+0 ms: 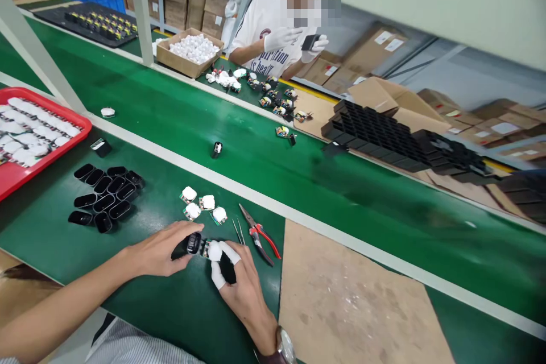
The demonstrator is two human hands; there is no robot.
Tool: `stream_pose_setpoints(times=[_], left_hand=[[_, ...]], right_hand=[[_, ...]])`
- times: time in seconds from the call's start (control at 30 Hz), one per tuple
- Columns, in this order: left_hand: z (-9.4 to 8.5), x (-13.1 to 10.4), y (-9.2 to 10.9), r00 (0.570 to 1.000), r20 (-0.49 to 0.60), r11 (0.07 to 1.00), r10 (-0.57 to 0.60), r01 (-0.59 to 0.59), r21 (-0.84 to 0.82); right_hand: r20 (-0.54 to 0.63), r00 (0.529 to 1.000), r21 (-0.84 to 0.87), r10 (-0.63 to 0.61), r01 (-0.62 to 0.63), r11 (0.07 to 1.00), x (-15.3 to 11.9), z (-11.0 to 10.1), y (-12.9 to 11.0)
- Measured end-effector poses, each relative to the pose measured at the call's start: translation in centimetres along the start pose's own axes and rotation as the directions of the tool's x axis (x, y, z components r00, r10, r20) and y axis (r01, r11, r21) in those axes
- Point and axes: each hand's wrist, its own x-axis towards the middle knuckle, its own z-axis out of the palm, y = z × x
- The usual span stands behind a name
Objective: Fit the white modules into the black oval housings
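Observation:
My left hand (pixel 164 250) is closed around a black plastic housing (pixel 183 245), its end turned toward my right hand. Finger cots cover some fingertips of my right hand (pixel 239 278), which pinches a small circuit board with a white cap (pixel 214 251). The board's edge is right at the housing's end; whether it has entered cannot be told. Some dark thing (pixel 227 268) shows inside my right palm. Several white-capped circuit boards (pixel 207 202) lie just beyond my hands. To the left stands a cluster of empty black housings (pixel 103 202).
Red-handled pliers (pixel 260 234) and tweezers (pixel 239 231) lie right of my hands, beside a cardboard sheet (pixel 350 296). A red tray (pixel 87 125) of boards stands left. Across the green conveyor belt (pixel 256 159), a gloved co-worker (pixel 273 34) holds a black piece. Black housings (pixel 384 131) are stacked far right.

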Motion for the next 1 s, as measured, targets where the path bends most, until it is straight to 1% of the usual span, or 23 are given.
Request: stream_pose_setpoints(times=[0.1, 0.2, 0.3, 0.37, 0.47, 0.57, 0.67, 0.83, 1.0], left_hand=[[0.1, 0.0, -0.3, 0.999, -0.020, 0.997, -0.029, 0.030, 0.078], [-0.4, 0.1, -0.2, 0.997, 0.043, 0.994, -0.064, 0.060, 0.092], [-1.1, 0.4, 0.1, 0.991, 0.136, 0.999, -0.011, 0.005, 0.042], [-1.2, 0.6, 0.3, 0.987, 0.157, 0.999, 0.041, -0.040, -0.005], [-1.0, 0.7, 0.4, 0.992, 0.082, 0.995, 0.095, -0.092, -0.038], [-0.7, 0.5, 0.4, 0.992, 0.023, 0.992, 0.125, -0.125, -0.006], [-0.6, 0.4, 0.2, 0.991, 0.018, 0.991, 0.133, -0.133, 0.033], [-0.4, 0.3, -0.1, 0.986, 0.020, 0.984, 0.168, -0.169, 0.056], [-0.3, 0.3, -0.1, 0.984, 0.009, 0.981, 0.180, -0.180, 0.076]], right_hand=[[-0.037, 0.999, 0.011, 0.024, -0.023, 1.000, 0.3, -0.7, -0.7], [-0.038, 0.999, 0.006, 0.022, -0.022, 1.000, 0.4, -1.4, -1.5], [-0.018, 1.000, -0.006, 0.008, -0.008, 1.000, 0.5, -1.9, -2.5], [-0.006, 1.000, -0.016, -0.012, 0.011, 1.000, 0.7, -2.0, -3.1], [0.012, 0.998, -0.052, -0.060, 0.061, 0.997, 0.7, -1.9, -3.8], [0.045, 0.995, -0.117, -0.089, 0.094, 0.989, 0.6, -1.8, -4.1], [0.074, 0.992, -0.140, -0.104, 0.113, 0.984, 0.7, -1.8, -4.1], [0.082, 0.980, -0.171, -0.179, 0.191, 0.967, 1.3, -1.8, -4.1], [0.146, 0.971, -0.252, -0.189, 0.222, 0.942, 1.8, -1.9, -4.1]])
